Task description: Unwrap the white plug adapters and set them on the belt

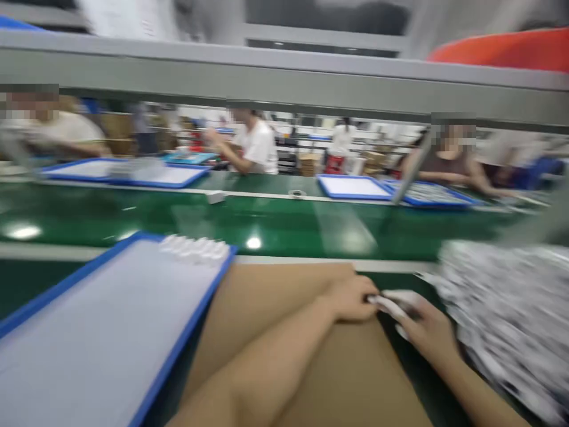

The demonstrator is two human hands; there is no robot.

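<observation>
Small white part (389, 304) pinched between left hand (351, 299) and right hand (424, 329).

Green bench (311, 228): blue-edged tray (102, 320), cardboard sheet (275, 296), parts pile (507, 320) on R.

This is a factory assembly line. The grip, where the left hand (351, 299) and right hand (427, 332) meet on a small white piece (391, 303), sits over a cardboard sheet (275, 296) at a workstation. Just beyond the grip a glossy green conveyor belt (284, 225) runs crosswise. To the left of the grip lies a blue-rimmed tray (111, 320) with a row of white parts (195, 248) at its far edge. Just right of the grip is a blurred heap of small parts (502, 320). Across the belt, other workers (255, 145) sit at more blue trays (353, 187). A grey rail (284, 77) spans the line above.
</observation>
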